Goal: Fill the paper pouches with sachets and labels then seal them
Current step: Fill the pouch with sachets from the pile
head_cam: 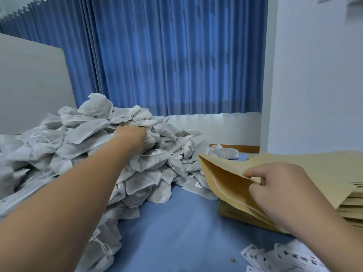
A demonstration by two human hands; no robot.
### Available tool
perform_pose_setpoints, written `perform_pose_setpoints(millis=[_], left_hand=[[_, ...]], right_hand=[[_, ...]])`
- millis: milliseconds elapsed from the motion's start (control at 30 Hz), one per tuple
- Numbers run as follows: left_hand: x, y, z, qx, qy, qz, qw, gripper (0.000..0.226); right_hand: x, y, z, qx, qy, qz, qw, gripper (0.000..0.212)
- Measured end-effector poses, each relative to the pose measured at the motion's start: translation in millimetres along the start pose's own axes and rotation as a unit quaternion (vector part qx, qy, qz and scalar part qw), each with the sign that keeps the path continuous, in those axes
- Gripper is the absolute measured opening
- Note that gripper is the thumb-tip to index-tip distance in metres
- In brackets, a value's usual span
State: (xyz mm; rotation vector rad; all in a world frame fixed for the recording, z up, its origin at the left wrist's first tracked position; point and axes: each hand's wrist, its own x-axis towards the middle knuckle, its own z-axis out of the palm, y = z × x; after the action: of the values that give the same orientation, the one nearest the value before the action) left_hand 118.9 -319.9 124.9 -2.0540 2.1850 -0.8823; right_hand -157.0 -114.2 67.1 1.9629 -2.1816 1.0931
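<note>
Deep in heaped white sachets (94,134), left hand (131,137), grip hidden from view, right hand (279,185) pinching open paper pouch (222,179) above blue desk (176,232).

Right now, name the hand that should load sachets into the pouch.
Left. The left hand is down in the sachets; the right hand pinches the pouch open and is best left holding it.

Head-worn wide view, forward-down, close over table (176,222).
</note>
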Motion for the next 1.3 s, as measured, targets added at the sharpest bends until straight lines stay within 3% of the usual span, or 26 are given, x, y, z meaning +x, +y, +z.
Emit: perform_pose_setpoints(millis=[100,167,300,400,467,667,1000,1167,1300], left_hand=[[-15,-2,-8,-0.069,0.096,0.028,0.993,0.033],[-30,0,-13,-0.189,0.128,0.061,0.972,0.04],[-80,20,-27,-0.439,0.171,0.129,0.872,0.04],[-122,41,-36,-0.534,0.177,0.175,0.808,0.031],[-145,56,-43,-0.543,0.186,0.211,0.791,0.032],[-172,101,-64,-0.48,0.175,0.307,0.803,0.028],[-169,127,-70,-0.293,0.067,0.224,0.927,0.025],[-178,134,-74,-0.216,0.097,0.178,0.955,0.02],[-186,143,-80,-0.189,0.129,0.174,0.958,0.021]], right_hand=[[0,1,-4,0.008,0.004,0.006,1.0,0.037],[1,2,-8,0.012,0.009,0.005,1.0,0.036],[3,6,-14,0.015,0.013,0.007,1.0,0.037],[4,7,-16,0.02,-0.002,0.014,1.0,0.041],[4,7,-17,0.021,-0.013,0.012,1.0,0.042],[1,6,-23,0.029,-0.025,-0.003,0.999,0.041],[3,6,-22,0.036,-0.024,-0.011,0.999,0.024],[-5,-6,-11,0.008,-0.03,-0.035,0.999,0.017],[-8,-11,-11,-0.011,-0.03,-0.049,0.998,0.023]])
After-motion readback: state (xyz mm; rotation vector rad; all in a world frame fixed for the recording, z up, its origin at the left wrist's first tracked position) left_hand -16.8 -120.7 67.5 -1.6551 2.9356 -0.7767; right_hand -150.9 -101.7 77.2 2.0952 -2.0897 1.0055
